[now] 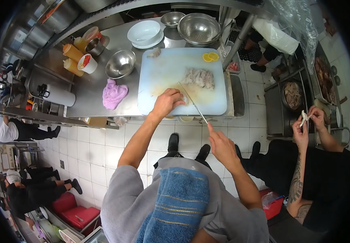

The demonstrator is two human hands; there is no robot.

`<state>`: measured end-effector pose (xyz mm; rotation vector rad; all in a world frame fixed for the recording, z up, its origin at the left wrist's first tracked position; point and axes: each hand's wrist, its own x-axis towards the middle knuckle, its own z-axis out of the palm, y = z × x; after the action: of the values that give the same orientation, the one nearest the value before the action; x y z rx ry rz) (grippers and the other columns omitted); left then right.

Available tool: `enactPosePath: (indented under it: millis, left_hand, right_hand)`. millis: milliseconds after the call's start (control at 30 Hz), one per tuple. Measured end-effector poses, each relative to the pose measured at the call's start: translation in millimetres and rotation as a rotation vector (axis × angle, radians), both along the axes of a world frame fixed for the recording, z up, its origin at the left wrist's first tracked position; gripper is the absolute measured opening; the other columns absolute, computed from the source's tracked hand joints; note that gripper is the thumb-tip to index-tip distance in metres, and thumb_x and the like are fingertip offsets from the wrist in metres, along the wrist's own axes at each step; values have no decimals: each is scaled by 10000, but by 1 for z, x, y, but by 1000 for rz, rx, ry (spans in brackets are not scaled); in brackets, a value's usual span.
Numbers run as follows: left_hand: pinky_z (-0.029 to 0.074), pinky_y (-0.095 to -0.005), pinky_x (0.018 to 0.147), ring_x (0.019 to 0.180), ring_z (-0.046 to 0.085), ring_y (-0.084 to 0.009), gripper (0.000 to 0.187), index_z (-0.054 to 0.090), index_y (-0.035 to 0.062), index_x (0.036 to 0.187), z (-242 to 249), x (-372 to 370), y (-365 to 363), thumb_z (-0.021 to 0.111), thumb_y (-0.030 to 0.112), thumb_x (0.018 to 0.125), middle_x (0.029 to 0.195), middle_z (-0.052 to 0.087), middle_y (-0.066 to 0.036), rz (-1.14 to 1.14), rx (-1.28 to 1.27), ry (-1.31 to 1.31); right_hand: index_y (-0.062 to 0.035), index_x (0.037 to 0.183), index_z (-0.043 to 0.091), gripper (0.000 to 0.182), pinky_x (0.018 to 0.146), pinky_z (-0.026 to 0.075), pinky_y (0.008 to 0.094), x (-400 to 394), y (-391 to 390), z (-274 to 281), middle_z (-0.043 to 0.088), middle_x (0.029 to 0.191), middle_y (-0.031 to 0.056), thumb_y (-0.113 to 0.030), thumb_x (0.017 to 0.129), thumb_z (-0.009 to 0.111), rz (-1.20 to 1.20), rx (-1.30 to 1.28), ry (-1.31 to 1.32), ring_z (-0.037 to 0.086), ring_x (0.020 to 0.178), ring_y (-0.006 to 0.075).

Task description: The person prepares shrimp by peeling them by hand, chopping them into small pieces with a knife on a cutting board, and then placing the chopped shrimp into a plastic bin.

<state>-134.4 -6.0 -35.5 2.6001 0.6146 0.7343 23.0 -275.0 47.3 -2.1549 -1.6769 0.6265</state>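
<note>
My right hand (222, 146) is wrapped round the handle of a long kitchen knife (197, 108), its blade slanting up and left over the white cutting board (159, 67). Near the board's front edge my left hand (168, 103) has its fingers curled down on a small pale piece of raw food (185, 99), right beside the blade. Just beyond lies a row of greyish-white raw pieces (199, 78), possibly shrimp or fish. Another small piece (154, 52) rests at the far left of the board, and lemon slices (210, 57) are at the far right.
Left of the board are a steel bowl (120, 64), a purple cloth (114, 94) and sauce bottles (73, 52). White bowls (144, 34) and a colander (199, 28) stand behind it. At right, a co-worker's hands (309, 125) hold a pale strip near trays of meat (293, 95).
</note>
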Motion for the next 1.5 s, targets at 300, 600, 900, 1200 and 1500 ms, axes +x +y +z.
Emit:
enactPosePath:
  millis: [300,600,900,1200,1500]
  left_hand:
    - [540,-367,847,1045,624,-251,248,735,125,935,3,0,2,752,335,805,1097,678,-18,-11,-4,46]
    - [545,-367,835,1035,628,-248,244,735,120,919,2,0,3,754,336,805,1080,682,-17,2,-43,28]
    - [548,-391,816,950,655,-299,248,725,56,904,-2,0,-2,823,226,753,1055,693,-106,65,-68,-84]
    - [542,-449,741,827,656,-366,364,608,0,1004,6,32,-42,807,210,784,941,657,-187,560,-376,-53]
    - [546,-408,719,771,671,-323,295,578,11,1082,-11,46,-20,667,63,806,862,662,-177,613,-387,-87]
  right_hand:
    - [-125,1481,439,537,663,530,493,7,1,28,607,876,173,-151,966,588,64,-35,26,632,718,412]
    - [-97,1489,414,554,657,533,491,14,13,23,619,853,193,-133,963,586,116,-108,-6,634,716,408]
    - [-76,1511,387,604,760,526,494,26,73,-54,672,912,241,-50,929,548,88,98,291,658,849,438]
    - [-112,1534,377,575,526,487,313,56,97,-31,591,770,72,-143,994,573,-245,10,872,569,584,147]
    - [-127,1570,299,617,403,388,284,68,77,-39,560,781,55,-153,1016,569,-428,65,1280,488,501,126]
